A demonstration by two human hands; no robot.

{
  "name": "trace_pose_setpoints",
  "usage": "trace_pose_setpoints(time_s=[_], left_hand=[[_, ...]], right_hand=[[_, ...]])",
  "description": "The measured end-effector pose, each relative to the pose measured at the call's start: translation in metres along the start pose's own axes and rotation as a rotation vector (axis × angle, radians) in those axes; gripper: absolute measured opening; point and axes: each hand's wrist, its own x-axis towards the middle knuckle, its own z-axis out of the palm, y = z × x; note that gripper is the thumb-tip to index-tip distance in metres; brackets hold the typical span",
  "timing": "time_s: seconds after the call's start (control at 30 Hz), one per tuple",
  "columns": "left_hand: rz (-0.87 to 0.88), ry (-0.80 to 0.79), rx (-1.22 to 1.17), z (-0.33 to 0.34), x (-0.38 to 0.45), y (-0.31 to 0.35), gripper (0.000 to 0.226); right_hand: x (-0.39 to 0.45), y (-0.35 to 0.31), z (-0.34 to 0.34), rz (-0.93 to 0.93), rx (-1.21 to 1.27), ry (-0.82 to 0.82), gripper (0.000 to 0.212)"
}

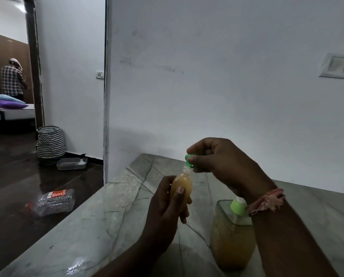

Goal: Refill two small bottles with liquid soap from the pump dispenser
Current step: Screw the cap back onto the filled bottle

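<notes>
From the head camera, the left hand (168, 204) grips a small clear plastic bottle (181, 188) filled with amber liquid soap, upright above the grey veined marble counter (99, 218). At its one o'clock, the right hand (221, 158) pinches a green screw cap (190, 160) just above the bottle's open threaded neck. At five o'clock from the bottle stands a clear square dispenser with a green pump collar (234, 234), holding amber soap. On the dark floor at nine o'clock lies a crumpled clear bottle (52, 201).
</notes>
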Motion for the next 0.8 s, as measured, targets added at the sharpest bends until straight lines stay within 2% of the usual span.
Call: trace_pose_setpoints(time_s=[0.1,0.23,0.4,0.57,0.63,0.67,0.8], left_hand=[[0.008,-0.029,0.025,0.005,-0.003,0.001,0.043],[0.017,-0.040,0.023,0.008,-0.004,0.001,0.043],[0.033,-0.046,0.044,0.008,-0.003,-0.002,0.037],[0.055,-0.047,0.069,0.009,-0.004,-0.001,0.039],[0.065,-0.045,0.079,0.009,-0.005,0.000,0.041],[0.067,-0.045,0.078,0.008,-0.005,0.000,0.041],[0.048,-0.048,0.064,0.009,-0.004,-0.001,0.038]], right_hand=[[0.001,0.008,-0.010,0.024,0.076,-0.068,0.020],[-0.002,0.009,-0.020,0.026,0.077,-0.156,0.024],[-0.004,0.009,-0.026,-0.020,-0.128,-0.270,0.025],[-0.005,0.004,-0.020,-0.037,-0.339,-0.245,0.018],[-0.007,0.000,-0.018,-0.038,-0.452,-0.215,0.007],[-0.008,-0.002,-0.017,-0.036,-0.520,-0.193,0.012],[-0.009,-0.002,-0.015,0.029,-0.701,-0.082,0.073]])
